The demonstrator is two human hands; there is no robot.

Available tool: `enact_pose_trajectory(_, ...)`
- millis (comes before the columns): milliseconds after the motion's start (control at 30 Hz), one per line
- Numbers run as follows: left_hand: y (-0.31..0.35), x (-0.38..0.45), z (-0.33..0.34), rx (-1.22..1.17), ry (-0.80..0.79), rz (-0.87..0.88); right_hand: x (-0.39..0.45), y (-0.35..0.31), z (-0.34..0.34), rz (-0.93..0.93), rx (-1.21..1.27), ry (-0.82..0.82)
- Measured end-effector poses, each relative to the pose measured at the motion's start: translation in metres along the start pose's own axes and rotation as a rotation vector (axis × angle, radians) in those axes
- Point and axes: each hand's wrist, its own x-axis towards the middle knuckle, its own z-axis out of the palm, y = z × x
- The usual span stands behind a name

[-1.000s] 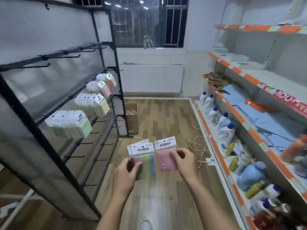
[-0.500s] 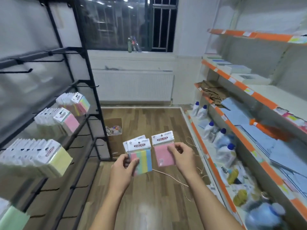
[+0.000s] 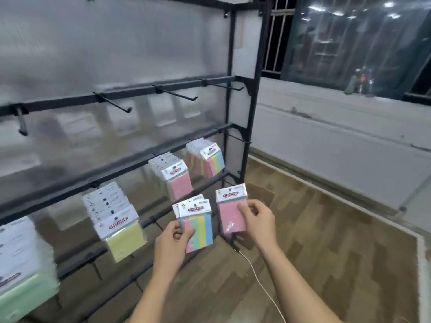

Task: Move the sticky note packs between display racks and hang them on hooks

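My left hand (image 3: pixel 173 245) grips a small stack of striped multicolour sticky note packs (image 3: pixel 199 226) by the lower left corner. My right hand (image 3: pixel 257 221) pinches a single pink sticky note pack (image 3: pixel 231 209) at its right edge. Both are held up in front of the black display rack (image 3: pixel 253 108). On the rack's middle bar hang rows of packs: multicolour (image 3: pixel 213 157), pink (image 3: pixel 177 180), yellow (image 3: pixel 121 227) and green (image 3: pixel 23 285). The upper bar carries bare hooks (image 3: pixel 116 103).
A white cable (image 3: pixel 261 283) trails across the wooden floor (image 3: pixel 326 252) below my right forearm. A white low wall and radiator (image 3: pixel 338 136) run under a dark barred window (image 3: pixel 349 38) at the right. More bare hooks sit on the rack's lower bars.
The view has swung left and closer to the rack, which now fills the frame; the orange shelves at the right are gone from sight. Both hands keep their packs.
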Motion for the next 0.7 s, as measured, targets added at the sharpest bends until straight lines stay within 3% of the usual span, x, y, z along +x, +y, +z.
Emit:
enact_pose_trajectory(233, -0.001, 0.024, -0.010, 0.055, 0.281, -0.097, 0.079, -0.028, 0.067, -0.137, 0.042, -0.258)
enact_pose_trajectory(467, -0.014, 0.064, -0.008, 0.095, 0.379, -0.111, 0.131, -0.041, 0.132, -0.162, 0.016, -0.451)
enact_pose_trajectory(700, -0.022, 0.084, 0.000, 0.127, 0.427, -0.126, 0.150, -0.035, 0.156, -0.123, 0.026, -0.564)
